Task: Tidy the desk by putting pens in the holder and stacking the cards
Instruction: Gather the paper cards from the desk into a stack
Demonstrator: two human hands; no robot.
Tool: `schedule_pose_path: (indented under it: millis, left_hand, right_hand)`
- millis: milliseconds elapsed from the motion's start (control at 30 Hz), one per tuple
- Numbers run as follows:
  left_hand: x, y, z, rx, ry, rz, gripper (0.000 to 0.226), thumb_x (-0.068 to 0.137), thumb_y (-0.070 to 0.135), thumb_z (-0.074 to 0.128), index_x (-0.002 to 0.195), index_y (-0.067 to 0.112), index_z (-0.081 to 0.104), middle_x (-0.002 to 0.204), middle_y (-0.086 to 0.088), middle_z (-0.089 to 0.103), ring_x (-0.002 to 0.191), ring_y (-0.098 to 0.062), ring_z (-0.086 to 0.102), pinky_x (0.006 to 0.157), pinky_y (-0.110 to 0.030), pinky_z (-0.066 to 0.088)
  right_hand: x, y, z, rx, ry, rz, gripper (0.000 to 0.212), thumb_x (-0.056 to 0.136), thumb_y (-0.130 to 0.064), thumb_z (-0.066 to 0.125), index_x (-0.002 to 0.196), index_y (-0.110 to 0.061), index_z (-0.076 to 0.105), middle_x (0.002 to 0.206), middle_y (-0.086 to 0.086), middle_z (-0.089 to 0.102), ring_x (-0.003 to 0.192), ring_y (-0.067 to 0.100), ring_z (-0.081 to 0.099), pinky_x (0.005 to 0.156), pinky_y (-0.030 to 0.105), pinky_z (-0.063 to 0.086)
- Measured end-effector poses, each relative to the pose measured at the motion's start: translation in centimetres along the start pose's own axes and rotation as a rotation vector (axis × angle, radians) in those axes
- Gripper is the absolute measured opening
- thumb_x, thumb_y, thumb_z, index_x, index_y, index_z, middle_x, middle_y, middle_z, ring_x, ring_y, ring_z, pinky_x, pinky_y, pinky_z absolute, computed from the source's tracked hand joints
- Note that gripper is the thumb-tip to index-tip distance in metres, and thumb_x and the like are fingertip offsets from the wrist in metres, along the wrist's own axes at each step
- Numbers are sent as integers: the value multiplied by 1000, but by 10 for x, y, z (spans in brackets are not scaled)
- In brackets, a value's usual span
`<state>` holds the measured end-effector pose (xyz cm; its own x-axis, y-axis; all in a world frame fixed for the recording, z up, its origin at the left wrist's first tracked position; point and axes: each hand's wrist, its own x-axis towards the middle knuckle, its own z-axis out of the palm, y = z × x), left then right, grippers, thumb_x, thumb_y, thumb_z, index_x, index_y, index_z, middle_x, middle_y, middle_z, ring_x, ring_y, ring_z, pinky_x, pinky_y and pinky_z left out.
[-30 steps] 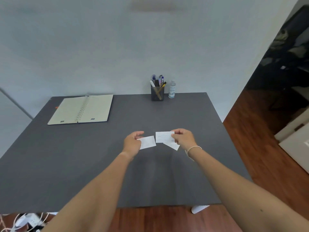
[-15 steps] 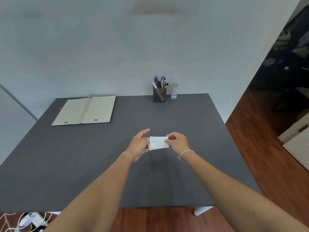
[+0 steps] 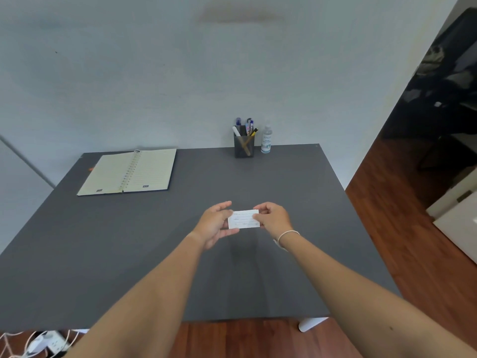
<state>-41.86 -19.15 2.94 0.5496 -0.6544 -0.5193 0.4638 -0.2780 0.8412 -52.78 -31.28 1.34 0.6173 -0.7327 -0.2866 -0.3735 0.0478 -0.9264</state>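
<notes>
Above the middle of the dark grey desk (image 3: 144, 244), both hands hold a small stack of white cards (image 3: 244, 219) with printed lines facing up. My left hand (image 3: 214, 224) cups the stack's left end, thumb and fingers around it. My right hand (image 3: 273, 217) pinches the right end; a white band circles that wrist. At the desk's far edge stands a dark pen holder (image 3: 244, 146) with several pens and markers upright inside. No loose pen or card lies on the desk.
An open spiral notebook (image 3: 129, 171) lies at the far left of the desk. A small clear sanitiser bottle (image 3: 266, 139) stands right of the holder. Wooden floor runs along the right. A power strip with cables (image 3: 44, 343) sits below the near left edge.
A second ago each hand held separate cards apart. They came together into one stack, held between both hands and lifted slightly toward the desk's middle.
</notes>
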Motion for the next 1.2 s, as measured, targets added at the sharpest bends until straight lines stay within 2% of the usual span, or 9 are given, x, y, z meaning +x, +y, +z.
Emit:
schedule_pose_path:
  millis: [100,167,333,600,733,833,933,1000,1200]
  left_hand:
    - [0,-3,2,52,32,-1,34,91,0,47,125,2,52,108,-15,62,85,-21,65,77,-32,54]
    - [-1,-5,4,104,56,-5,32,90,-2,47,120,1,56,107,-14,62,80,-18,64,71,-28,54]
    - [-3,-9,6,227,109,-13,27,90,5,48,109,17,63,99,-5,64,74,-13,61,67,-24,52]
    - [-1,-16,8,228,85,-2,32,88,4,48,106,25,63,94,5,64,78,-13,63,71,-30,54]
    - [-1,-19,8,152,75,8,31,89,-1,46,106,19,62,103,-4,61,83,-17,63,63,-30,59]
    - [-1,-21,8,133,85,6,31,89,-2,45,108,16,61,108,-8,60,84,-20,63,62,-28,59]
    - [-1,-24,6,130,97,-7,32,89,-4,43,109,14,61,112,-12,58,91,-24,62,68,-29,57]
    - [0,-27,6,133,107,-15,33,88,-5,42,109,12,61,114,-13,57,95,-25,60,70,-29,56]
    - [0,-33,5,134,137,-31,34,89,-6,41,113,9,60,114,-13,57,96,-24,60,72,-28,58]
  right_hand:
    - [-2,-1,-1,9,-14,6,14,81,0,58,88,-11,63,79,1,59,64,12,56,50,14,48]
    - [-3,0,-2,18,-24,13,14,81,0,59,88,-11,63,76,-1,59,62,11,56,48,13,48]
    - [-4,4,-3,17,-46,16,16,81,2,60,92,-8,65,71,-3,57,60,11,54,55,17,51]
    - [-4,11,-6,34,-55,29,18,82,0,61,98,-5,66,70,2,54,54,12,51,47,10,47]
    - [-1,15,-11,105,-53,35,24,81,-5,65,105,-9,65,82,3,59,62,11,56,56,15,49]
    - [6,22,-20,81,27,27,28,81,-9,65,108,-11,65,89,1,62,76,14,58,71,23,48]
    - [12,34,-32,-147,76,-14,30,81,-11,63,111,-13,65,107,4,63,99,19,59,86,24,44]
    - [16,42,-39,-348,35,-39,33,83,-12,61,116,-13,63,119,3,60,111,20,56,91,23,39]
    - [23,59,-38,-645,-29,-62,46,85,-21,59,130,-14,51,135,8,48,122,28,44,104,33,36]
